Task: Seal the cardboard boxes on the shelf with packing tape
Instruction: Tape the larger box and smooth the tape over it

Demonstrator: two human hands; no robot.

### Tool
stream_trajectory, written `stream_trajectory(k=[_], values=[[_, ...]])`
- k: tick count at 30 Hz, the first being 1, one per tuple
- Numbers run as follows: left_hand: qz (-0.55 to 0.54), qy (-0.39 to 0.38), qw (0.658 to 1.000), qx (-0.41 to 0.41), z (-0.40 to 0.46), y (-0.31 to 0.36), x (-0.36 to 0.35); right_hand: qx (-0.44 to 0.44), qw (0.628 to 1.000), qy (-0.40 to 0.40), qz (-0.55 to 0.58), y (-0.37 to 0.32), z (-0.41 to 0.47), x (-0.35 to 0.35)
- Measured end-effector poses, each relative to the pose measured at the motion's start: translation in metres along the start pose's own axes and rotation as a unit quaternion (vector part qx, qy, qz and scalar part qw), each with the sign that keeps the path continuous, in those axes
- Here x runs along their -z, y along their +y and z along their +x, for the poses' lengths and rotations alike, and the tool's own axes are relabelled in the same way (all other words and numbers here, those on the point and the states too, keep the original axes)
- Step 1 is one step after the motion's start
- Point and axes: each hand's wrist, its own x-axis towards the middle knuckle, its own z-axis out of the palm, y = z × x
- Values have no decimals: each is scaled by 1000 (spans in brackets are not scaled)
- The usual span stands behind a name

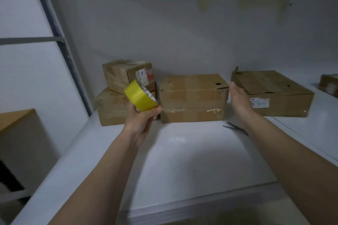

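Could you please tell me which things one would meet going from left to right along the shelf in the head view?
Stacked boxes → yellow tape roll gripped by the left hand → middle box → open right hand → large box → box at the edge.

Dim light; pale grey wall (164,23) with yellowish stains; grey metal upright (54,29) left; wooden cabinet (20,142) lower left.

Head view looks down, near, onto shelf (182,151)
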Motion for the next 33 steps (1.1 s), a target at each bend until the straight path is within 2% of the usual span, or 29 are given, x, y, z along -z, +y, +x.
stream_trajectory(k=[2,5,9,17,20,25,29,33], values=[[-22,-5,1000,13,16,-3,-6,-40,997,0,71,-2,14,-10],[-35,-27,998,43,33,-10,-16,-51,991,-8,121,10,38,-21],[43,-77,995,35,27,-11,-21,-28,992,5,125,6,26,-26],[118,-154,980,49,-53,21,-4,24,971,97,216,-22,-32,-10],[118,-178,975,54,-91,44,6,7,965,102,240,-29,-63,-9],[160,-246,953,71,-169,85,25,1,967,90,240,-32,-112,-7],[201,-251,944,76,-213,97,30,-24,972,75,224,-26,-131,-12],[154,-246,952,102,-230,107,29,-70,990,15,121,-17,-134,-14]])
